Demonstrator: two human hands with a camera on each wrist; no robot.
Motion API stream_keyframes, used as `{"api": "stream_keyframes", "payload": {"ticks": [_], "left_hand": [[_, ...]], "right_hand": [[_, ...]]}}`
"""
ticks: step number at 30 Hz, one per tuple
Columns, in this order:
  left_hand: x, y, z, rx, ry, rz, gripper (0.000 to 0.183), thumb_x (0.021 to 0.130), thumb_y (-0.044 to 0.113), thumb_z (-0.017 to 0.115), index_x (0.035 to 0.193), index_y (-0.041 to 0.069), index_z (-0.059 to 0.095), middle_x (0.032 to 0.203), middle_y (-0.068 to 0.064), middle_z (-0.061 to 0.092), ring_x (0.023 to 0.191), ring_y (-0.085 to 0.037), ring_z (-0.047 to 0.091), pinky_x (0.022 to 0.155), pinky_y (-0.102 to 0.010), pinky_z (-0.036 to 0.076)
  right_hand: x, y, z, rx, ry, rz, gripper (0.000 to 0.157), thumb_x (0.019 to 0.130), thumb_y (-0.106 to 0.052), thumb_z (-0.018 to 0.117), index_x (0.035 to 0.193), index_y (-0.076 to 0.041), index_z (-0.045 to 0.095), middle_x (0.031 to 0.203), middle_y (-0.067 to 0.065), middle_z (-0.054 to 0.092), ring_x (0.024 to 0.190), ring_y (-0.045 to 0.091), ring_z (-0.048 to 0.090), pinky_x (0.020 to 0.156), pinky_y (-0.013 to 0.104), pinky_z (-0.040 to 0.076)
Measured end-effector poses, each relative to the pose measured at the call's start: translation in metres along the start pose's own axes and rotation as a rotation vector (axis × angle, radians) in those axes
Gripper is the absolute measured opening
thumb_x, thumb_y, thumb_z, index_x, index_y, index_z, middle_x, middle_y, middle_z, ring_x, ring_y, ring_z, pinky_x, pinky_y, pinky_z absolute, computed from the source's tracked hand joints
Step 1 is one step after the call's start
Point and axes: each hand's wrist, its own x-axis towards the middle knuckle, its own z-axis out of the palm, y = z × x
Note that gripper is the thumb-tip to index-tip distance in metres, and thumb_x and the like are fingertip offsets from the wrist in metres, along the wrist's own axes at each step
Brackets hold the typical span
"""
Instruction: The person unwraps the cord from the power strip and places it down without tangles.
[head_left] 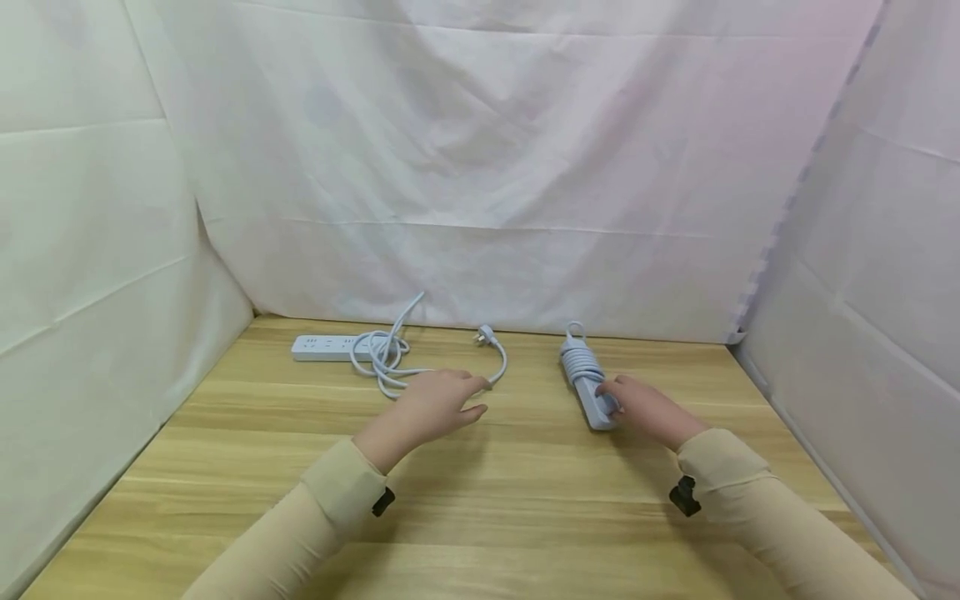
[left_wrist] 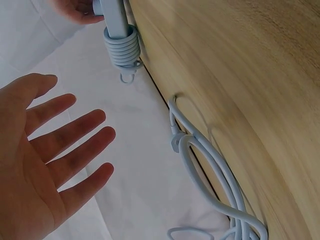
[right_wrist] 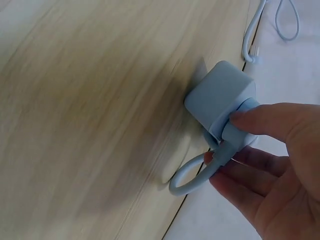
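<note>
A white power strip [head_left: 589,403], with its cord [head_left: 581,363] wound in tight turns around one end, lies at the right of the table. My right hand [head_left: 647,408] is at its near end, thumb and fingers pinching the plug [right_wrist: 234,135] that sits against the strip. From that plug a short loop of cord [right_wrist: 189,186] bends out. My left hand [head_left: 431,407] hovers over the table with fingers spread, holding nothing. Beyond it, the loose cord [head_left: 381,360] of a second power strip [head_left: 321,348] lies in loops, its plug [head_left: 487,335] off to the right.
White cloth [head_left: 480,167] hangs behind the wooden table [head_left: 510,517] and along both sides. One stretch of the loose cord [head_left: 408,310] sticks up near the back edge. A small black device [head_left: 684,497] is at the right cuff, another [head_left: 383,502] at the left.
</note>
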Motion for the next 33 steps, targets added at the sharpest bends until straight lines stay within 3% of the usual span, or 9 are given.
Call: {"api": "stream_keyframes", "payload": {"ticks": [8,15,25,33], "left_hand": [[-0.002,-0.001,0.002,0.025,0.01,-0.007,0.033,0.092,0.038,0.066,0.12,0.021,0.066,0.103,0.001,0.069,0.084,-0.019,0.067,0.058,-0.036,0.051],[-0.005,0.0,0.0,0.009,0.009,-0.001,0.032,0.092,0.036,0.067,0.119,0.018,0.067,0.103,0.0,0.069,0.085,-0.019,0.067,0.059,-0.035,0.051],[-0.009,0.004,-0.001,0.035,0.015,0.014,0.032,0.093,0.039,0.064,0.12,0.02,0.066,0.104,0.001,0.069,0.084,-0.019,0.067,0.063,-0.036,0.052],[-0.005,0.012,-0.001,0.0,-0.011,0.021,0.04,0.094,0.039,0.063,0.127,0.018,0.062,0.111,-0.001,0.068,0.09,-0.018,0.066,0.07,-0.036,0.053]], "right_hand": [[-0.001,-0.013,0.007,0.006,0.044,-0.067,0.029,0.085,0.003,0.064,0.112,0.006,0.056,0.091,0.012,0.053,0.078,0.022,0.056,0.068,0.04,0.049],[-0.006,-0.029,0.008,0.053,0.043,-0.107,0.025,0.092,-0.004,0.061,0.111,0.007,0.051,0.096,0.014,0.056,0.086,0.025,0.058,0.074,0.043,0.049],[-0.016,-0.055,0.01,0.043,0.06,-0.032,0.033,0.092,-0.017,0.069,0.113,0.003,0.055,0.101,0.011,0.062,0.089,0.024,0.062,0.074,0.04,0.051],[-0.02,-0.077,0.008,-0.005,0.135,-0.033,0.04,0.092,-0.029,0.069,0.115,0.001,0.057,0.1,0.009,0.065,0.088,0.021,0.064,0.074,0.039,0.052]]}}
